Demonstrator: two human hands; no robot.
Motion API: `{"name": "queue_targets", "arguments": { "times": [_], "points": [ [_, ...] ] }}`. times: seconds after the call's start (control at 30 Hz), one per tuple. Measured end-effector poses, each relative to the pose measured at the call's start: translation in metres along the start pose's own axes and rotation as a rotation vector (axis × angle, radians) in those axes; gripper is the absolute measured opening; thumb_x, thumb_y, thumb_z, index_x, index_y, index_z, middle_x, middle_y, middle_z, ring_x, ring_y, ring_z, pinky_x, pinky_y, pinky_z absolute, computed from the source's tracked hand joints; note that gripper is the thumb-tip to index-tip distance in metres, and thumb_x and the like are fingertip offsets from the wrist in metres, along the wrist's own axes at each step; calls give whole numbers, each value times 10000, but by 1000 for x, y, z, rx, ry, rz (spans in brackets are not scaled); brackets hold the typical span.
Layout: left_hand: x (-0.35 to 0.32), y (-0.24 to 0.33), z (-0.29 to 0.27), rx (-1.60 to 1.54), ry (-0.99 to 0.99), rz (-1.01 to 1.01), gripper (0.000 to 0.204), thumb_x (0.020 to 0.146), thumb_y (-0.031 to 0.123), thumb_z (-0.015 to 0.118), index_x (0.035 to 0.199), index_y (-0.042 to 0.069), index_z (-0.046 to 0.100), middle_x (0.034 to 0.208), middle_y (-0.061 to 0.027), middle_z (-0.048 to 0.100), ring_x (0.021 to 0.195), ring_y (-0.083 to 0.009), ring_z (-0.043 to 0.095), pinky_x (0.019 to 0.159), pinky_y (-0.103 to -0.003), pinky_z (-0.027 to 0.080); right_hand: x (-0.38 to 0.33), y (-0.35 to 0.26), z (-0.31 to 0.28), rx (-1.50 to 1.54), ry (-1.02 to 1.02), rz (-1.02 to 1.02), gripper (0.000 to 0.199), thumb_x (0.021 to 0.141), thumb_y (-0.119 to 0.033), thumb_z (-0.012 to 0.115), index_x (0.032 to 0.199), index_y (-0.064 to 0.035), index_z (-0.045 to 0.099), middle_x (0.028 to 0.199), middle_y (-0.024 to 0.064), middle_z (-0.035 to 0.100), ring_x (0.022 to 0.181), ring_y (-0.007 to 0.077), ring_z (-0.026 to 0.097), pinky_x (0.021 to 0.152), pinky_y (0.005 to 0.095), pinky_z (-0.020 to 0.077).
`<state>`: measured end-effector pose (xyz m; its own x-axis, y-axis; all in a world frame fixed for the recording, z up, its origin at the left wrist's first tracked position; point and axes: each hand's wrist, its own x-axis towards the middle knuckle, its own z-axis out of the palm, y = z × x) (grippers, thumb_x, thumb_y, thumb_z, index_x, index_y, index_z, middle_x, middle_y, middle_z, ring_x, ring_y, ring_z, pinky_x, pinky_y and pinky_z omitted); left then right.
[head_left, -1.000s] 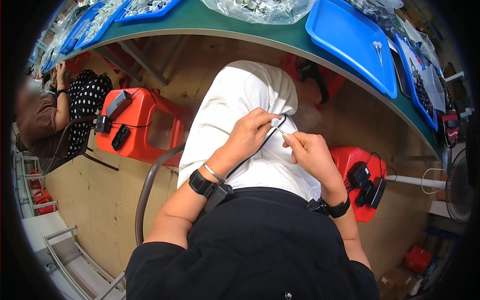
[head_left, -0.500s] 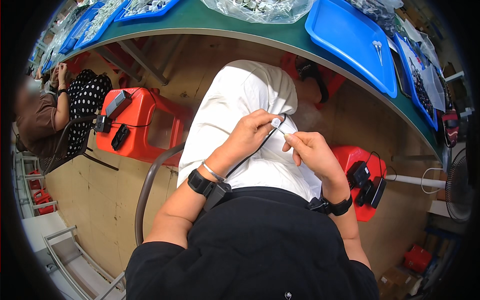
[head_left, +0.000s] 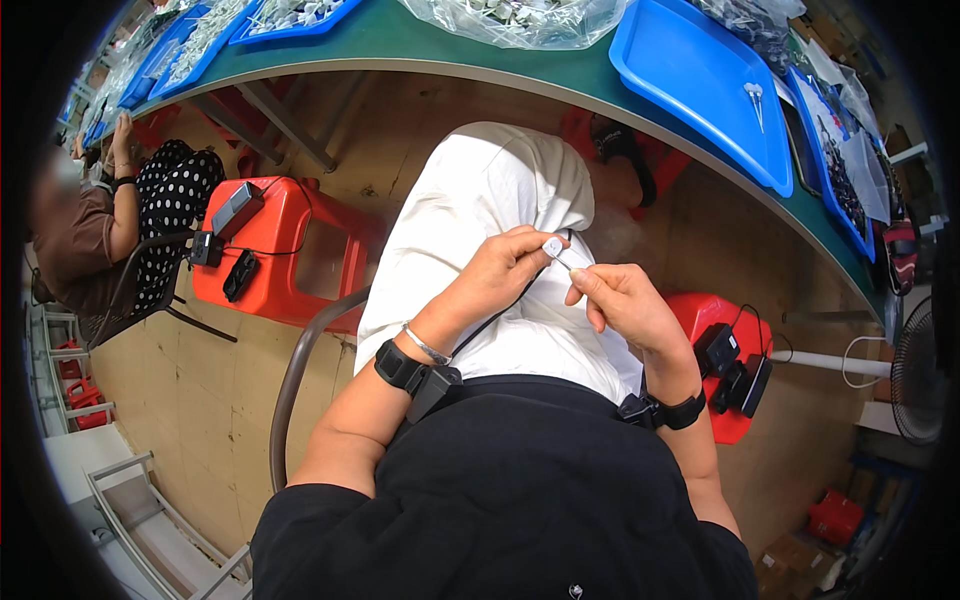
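White small part (head_left: 553, 246) pinched in left hand (head_left: 497, 276), right hand (head_left: 622, 303) gripping its thin wire (head_left: 573, 263), over lap

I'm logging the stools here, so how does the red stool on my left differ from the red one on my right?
The left stool shows whole beside a seated person; the right stool is partly hidden behind the right hand. Left's black devices lie across its top; right's hang over its edge. Both are red plastic.
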<state>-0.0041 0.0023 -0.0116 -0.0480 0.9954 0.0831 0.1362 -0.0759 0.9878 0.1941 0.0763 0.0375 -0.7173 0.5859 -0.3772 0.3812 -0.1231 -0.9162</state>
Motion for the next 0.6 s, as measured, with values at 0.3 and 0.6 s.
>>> {"name": "queue_targets", "arguments": {
  "times": [0.3, 0.6],
  "points": [
    [0, 0, 0, 95, 24, 23, 204, 992, 71, 576, 1150, 22, 697, 960, -59, 650, 857, -132, 590, 772, -272, 482, -2, -7, 5, -100, 76, -23, 373, 1009, -283, 585, 828, 18, 710, 518, 0, 528, 488, 60, 486, 499, 263, 407],
    [-1, 1, 0, 105, 36, 8, 203, 985, 65, 582, 1143, 23, 701, 953, -64, 655, 857, -138, 595, 772, -275, 486, -4, -11, 8, -172, 120, -18, 368, 1002, -273, 597, 839, 37, 709, 518, 18, 523, 490, 70, 498, 507, 277, 428]
  ]
}}
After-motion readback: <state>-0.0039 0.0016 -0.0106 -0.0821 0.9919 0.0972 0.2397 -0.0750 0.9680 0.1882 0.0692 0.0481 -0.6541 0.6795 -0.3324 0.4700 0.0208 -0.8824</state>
